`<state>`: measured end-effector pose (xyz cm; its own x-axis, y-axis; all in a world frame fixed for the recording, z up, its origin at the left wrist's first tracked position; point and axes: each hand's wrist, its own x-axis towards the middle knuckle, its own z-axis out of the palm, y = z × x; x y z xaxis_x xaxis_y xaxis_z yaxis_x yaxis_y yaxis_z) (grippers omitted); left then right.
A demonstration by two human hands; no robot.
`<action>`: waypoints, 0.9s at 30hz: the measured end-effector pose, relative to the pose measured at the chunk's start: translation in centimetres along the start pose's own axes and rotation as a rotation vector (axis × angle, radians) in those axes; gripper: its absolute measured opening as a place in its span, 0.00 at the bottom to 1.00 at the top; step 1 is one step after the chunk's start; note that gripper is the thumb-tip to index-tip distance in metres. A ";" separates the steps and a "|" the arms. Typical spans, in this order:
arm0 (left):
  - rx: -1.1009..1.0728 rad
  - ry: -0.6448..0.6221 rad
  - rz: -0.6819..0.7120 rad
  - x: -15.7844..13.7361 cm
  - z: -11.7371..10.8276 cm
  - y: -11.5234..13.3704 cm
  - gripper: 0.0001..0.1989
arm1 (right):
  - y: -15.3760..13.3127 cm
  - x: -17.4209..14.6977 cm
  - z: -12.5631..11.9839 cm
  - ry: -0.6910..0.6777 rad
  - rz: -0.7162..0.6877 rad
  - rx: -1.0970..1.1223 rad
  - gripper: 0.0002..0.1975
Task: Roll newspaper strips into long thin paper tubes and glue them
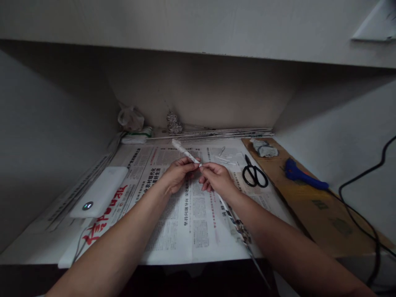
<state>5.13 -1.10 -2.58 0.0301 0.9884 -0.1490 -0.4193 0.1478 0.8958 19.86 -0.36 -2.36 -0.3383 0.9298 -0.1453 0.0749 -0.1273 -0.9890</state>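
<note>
A white rolled paper tube (183, 149) slants up and to the left out of my left hand (179, 175), whose fingers and thumb pinch it near its lower end. My right hand (219, 178) is closed against that same end, thumb and forefinger meeting it, fingertips almost touching those of the left. From beneath the right hand a long narrow printed paper strip (239, 231) trails down past the front edge of the table. It seems to join the tube, but the hand hides the link. Both hands are just above the spread newspaper (173, 225).
Black-handled scissors (255, 175) and small paper scraps (225, 159) lie to the right. A blue glue gun (305, 175) rests on cardboard (321, 210), its cable running right. A white power bank (100, 192) is at left. Thin paper sticks (229, 134) line the back.
</note>
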 end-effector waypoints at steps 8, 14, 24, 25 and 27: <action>-0.056 0.054 0.109 -0.3 0.7 0.2 0.26 | 0.1 0.0 -0.1 0.049 -0.028 -0.124 0.08; -0.206 0.047 0.067 0.2 -0.5 1.4 0.22 | -0.2 -0.3 0.0 0.085 -0.034 -0.160 0.08; -0.001 0.390 0.265 0.6 -1.7 3.1 0.16 | -0.1 -0.1 -0.2 0.110 -0.050 -0.172 0.08; 0.003 0.415 0.282 0.6 -1.9 3.4 0.15 | 0.0 0.0 -0.3 0.115 -0.052 -0.175 0.08; -0.013 0.435 0.298 0.5 -2.3 4.0 0.15 | 0.4 0.2 -0.5 0.117 -0.048 -0.199 0.09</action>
<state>1.39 -0.08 -0.01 -0.4704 0.8809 -0.0514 -0.3639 -0.1406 0.9207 20.33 -0.06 -2.73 -0.2361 0.9682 -0.0830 0.2486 -0.0224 -0.9683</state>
